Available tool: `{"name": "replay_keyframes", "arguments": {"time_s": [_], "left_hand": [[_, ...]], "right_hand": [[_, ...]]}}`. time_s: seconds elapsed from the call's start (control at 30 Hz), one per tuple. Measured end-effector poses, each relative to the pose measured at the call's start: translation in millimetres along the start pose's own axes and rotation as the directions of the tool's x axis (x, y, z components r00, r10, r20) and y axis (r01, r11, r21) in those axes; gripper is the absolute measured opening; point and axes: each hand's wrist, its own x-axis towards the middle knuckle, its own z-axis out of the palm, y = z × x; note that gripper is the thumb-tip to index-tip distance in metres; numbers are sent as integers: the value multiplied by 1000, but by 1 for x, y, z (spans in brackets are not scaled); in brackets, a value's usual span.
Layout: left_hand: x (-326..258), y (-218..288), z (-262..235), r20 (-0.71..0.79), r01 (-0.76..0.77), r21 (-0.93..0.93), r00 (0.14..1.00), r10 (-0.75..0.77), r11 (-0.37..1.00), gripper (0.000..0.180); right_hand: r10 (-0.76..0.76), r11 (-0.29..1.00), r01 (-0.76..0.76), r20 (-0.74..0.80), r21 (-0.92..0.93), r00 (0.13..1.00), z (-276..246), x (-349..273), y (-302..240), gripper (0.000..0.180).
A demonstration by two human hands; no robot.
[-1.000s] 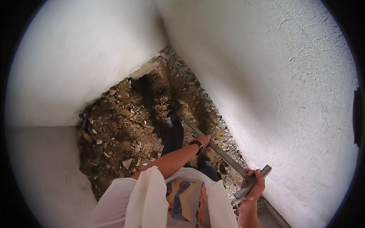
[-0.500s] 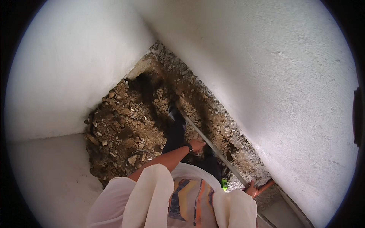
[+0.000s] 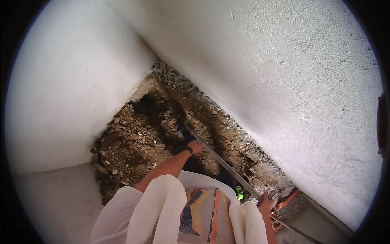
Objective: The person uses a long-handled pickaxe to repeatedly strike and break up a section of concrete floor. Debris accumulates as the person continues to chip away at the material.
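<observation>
A long grey pole-handled tool (image 3: 226, 164) slants from the lower right down into the dug earth, its dirt-coated lower end (image 3: 187, 119) among loose soil. My left hand (image 3: 197, 147), with a dark band at the wrist, is closed around the lower part of the pole; its fingers are partly hidden. Near the pole's upper end, my right hand (image 3: 266, 202) grips it with the fingers wrapped round. My dark-clothed leg and shoe stand in the dirt under my left forearm. What shape the tool's head has cannot be made out.
White plastered walls (image 3: 81, 89) meet in a corner beyond the broken soil and stones (image 3: 130, 138). By the right hand lie orange pipes (image 3: 287, 200) and a narrow bar (image 3: 296, 230). A bright green object (image 3: 239, 192) shows beside my shirt. Grey floor (image 3: 61, 195) borders the dirt at left.
Both hands stay on the pole. My left hand has shifted up and left in the picture, toward the tool's lower end. The view has tilted, showing more of the orange pipes.
</observation>
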Motion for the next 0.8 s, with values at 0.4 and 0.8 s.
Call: {"name": "replay_keyframes", "arguments": {"time_s": [0.4,0.8], "left_hand": [[-10,-42,-10,-198,50,-219,976,-94,975,33],[62,-85,48,-80,156,-568,967,-243,808,30]], "right_hand": [[-39,990,36,-19,-136,999,-2,164,94,54],[7,980,-24,-87,-197,996,-5,248,134,71]]}}
